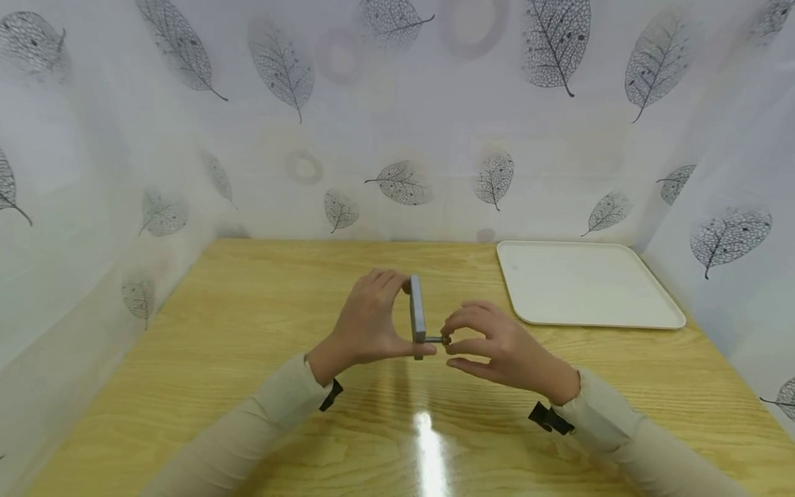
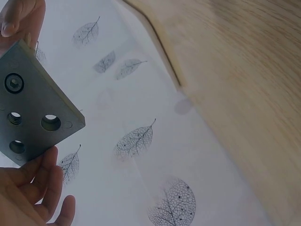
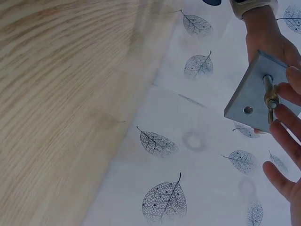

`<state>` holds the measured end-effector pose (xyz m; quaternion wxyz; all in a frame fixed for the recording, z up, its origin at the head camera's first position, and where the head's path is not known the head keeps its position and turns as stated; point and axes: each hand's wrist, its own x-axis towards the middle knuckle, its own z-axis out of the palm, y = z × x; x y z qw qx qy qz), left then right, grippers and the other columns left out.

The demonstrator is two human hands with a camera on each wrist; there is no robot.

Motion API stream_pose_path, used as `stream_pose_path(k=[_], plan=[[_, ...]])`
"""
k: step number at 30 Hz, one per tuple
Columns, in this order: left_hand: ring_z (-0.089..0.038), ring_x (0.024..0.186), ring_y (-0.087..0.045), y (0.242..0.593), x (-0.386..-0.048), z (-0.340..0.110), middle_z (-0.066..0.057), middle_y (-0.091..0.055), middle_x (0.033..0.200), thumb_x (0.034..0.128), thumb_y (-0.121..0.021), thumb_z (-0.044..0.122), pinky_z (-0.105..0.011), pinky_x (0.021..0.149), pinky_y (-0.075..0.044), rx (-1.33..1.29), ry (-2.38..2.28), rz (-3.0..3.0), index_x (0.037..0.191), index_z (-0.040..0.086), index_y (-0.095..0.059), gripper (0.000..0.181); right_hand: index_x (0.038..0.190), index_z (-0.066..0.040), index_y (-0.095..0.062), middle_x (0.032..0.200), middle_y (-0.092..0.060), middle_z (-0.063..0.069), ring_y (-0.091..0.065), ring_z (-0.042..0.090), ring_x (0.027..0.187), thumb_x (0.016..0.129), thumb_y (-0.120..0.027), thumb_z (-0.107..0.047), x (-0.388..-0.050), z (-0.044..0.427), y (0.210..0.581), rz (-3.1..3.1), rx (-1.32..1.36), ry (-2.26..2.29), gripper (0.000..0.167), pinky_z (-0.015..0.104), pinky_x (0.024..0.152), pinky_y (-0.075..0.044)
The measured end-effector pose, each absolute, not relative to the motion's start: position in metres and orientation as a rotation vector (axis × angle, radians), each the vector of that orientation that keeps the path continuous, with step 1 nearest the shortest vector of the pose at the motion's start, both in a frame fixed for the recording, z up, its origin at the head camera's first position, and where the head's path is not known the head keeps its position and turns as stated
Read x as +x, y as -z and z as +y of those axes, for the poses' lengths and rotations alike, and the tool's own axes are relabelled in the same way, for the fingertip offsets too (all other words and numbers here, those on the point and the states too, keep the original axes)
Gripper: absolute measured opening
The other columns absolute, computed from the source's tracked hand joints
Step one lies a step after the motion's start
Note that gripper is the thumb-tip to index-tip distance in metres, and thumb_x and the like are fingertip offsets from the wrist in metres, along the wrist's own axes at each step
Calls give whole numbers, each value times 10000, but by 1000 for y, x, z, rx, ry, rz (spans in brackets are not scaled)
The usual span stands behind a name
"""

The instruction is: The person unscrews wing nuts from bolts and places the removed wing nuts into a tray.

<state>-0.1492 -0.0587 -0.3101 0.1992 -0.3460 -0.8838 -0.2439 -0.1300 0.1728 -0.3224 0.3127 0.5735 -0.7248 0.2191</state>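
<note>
At the centre of the frame, the left hand (image 1: 368, 321), spread wide, grips the metal plate (image 1: 417, 310) by opposite edges; the right hand (image 1: 499, 342) pinches the brass-coloured nut (image 3: 271, 98) on the bolt (image 1: 433, 339) with narrowed fingers. Turning it well probably calls for a steady plate and the nut square to the bolt. Beneath is a glossy wood-grain table (image 1: 279, 290), a white tray (image 1: 577, 283) at middle right, leaf-printed sheeting (image 1: 435, 131) across the top.

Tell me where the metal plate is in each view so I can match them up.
Head: the plate is just below and right of center, nearly edge-on, in the left hand.
Left wrist: plate at the left edge, holed face showing.
Right wrist: plate at upper right, partly behind fingers.
Shared landmark: leaf-print backdrop.
</note>
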Motion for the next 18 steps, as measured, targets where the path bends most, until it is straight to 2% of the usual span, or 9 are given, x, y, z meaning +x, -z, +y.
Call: stream_pose_path(k=[3,10,18], plan=[[-181,962,-512,310,-149,-59,-3,-584,953,514,-792,650,-355,850,-440,-978,681,-2460,1032,96,-568,791,810,-121,-692,985,-638,63,-591,209,941,909,-614,-267,-132,172,323,-1940,1488,-578,192,398,878,-465],[-182,969,-512,310,-148,-58,3,-585,962,525,-794,640,-368,850,-442,-976,691,-2468,1039,102,-570,777,1009,-111,-649,1090,-606,64,-564,212,1023,929,-540,-339,-139,174,328,-2118,1402,-516,265,375,908,-469],[-177,963,-515,310,-149,-60,-9,-600,964,516,-795,647,-354,852,-444,-956,682,-2472,1043,95,-573,795,923,-107,-669,1030,-617,66,-566,226,982,918,-584,-316,-135,177,328,-2003,1449,-582,225,388,897,-451]])
